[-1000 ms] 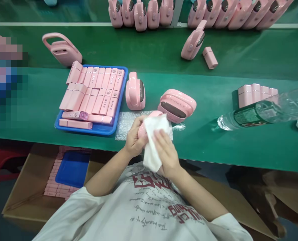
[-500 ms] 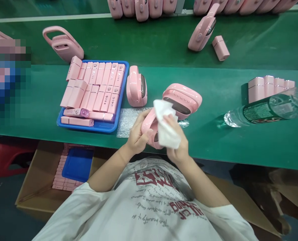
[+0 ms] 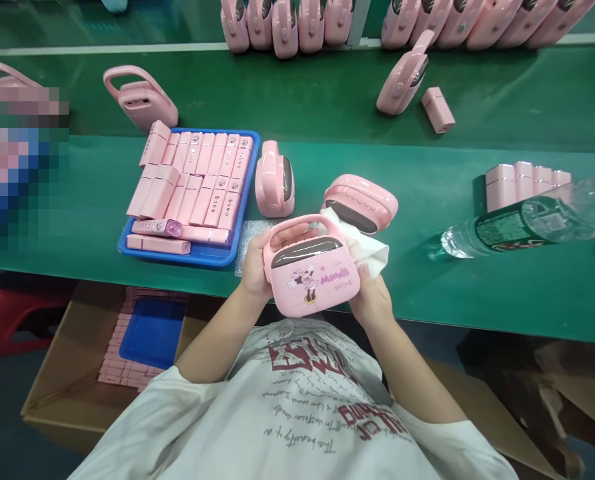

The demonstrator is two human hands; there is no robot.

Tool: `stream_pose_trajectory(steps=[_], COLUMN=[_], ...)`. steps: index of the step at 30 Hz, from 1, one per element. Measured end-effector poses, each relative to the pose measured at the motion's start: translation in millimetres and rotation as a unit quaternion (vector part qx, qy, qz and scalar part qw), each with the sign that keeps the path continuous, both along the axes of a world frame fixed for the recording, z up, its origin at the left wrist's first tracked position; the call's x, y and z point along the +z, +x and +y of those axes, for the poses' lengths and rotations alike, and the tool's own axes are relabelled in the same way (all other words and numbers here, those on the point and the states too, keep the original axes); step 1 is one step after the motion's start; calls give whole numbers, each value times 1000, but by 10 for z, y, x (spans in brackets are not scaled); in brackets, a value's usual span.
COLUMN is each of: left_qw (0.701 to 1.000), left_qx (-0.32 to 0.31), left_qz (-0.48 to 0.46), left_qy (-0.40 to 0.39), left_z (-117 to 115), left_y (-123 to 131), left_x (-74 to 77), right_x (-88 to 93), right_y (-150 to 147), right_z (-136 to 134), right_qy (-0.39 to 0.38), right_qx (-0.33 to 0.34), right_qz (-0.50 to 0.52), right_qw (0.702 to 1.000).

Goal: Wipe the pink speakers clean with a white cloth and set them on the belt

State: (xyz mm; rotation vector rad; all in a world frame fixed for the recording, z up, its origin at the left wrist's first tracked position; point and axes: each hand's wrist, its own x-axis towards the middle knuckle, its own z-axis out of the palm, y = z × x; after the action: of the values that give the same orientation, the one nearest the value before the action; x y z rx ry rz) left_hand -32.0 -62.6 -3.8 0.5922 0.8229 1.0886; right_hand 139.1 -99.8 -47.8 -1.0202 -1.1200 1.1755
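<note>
A pink handled speaker (image 3: 297, 283) with a cartoon mouse print and a dark top panel faces up between my hands, over the table's front edge. My left hand (image 3: 257, 267) grips its left side, fingers reaching through behind the handle. On the right side, my right hand (image 3: 372, 293) holds a white cloth (image 3: 372, 253) against the speaker, its thumb at the casing. Just beyond lies another pink speaker (image 3: 360, 203), tilted back. A third pink speaker (image 3: 275, 180) stands beside the blue tray, seen from its side.
To the left, a blue tray (image 3: 212, 255) holds rows of pink microphones (image 3: 205, 200). A plastic bottle (image 3: 517, 223) lies at the right near several pink microphones (image 3: 500, 187). More speakers (image 3: 285, 30) line the back shelf. Below the table is a cardboard box (image 3: 67, 360).
The held speaker has turned so its printed front faces up toward me. My right hand has moved with the cloth from across the speaker to its right side.
</note>
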Motion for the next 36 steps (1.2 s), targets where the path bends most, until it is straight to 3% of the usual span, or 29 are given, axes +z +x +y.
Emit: stream_pose_trajectory(steps=[4,7,12,14,19,22,26,29,33,34,36], left_qw=[1000,998,987,988,968,944,872,851,896,910,928], left_qx=[2,58,140,110,-90,-95,-96,-77,-86,-86,-90], left_qz=[-29,-13,75,104,118,229,424,461,391,361,306], left_qy=[-3,11,-9,29,201,218,224,238,190,186,193], left_z=[-19,-40,-161,-244,-418,-445,-420,-401,-392,-381,-333], left_y=[35,111,205,203,126,79,89,137,128,108,66], left_x=[106,119,5,-32,87,218,254,176,59,45,46], right_x=[111,75,-27,-5,18,-45,81,371,609,602,517], right_y=[-66,-77,-178,-236,-191,-11,184,161,75,81,131], right_z=[-112,-176,-229,-230,-195,-122,3,43,50,60,88], right_qy=[33,37,11,-1,-2,41,158,262,442,459,430], right_qx=[25,34,-92,-125,-110,-105,-88,-7,118,120,81], right_qz=[70,51,91,133,144,72,-56,-212,-369,-379,-368], right_qw=[997,997,991,983,983,991,982,941,809,795,820])
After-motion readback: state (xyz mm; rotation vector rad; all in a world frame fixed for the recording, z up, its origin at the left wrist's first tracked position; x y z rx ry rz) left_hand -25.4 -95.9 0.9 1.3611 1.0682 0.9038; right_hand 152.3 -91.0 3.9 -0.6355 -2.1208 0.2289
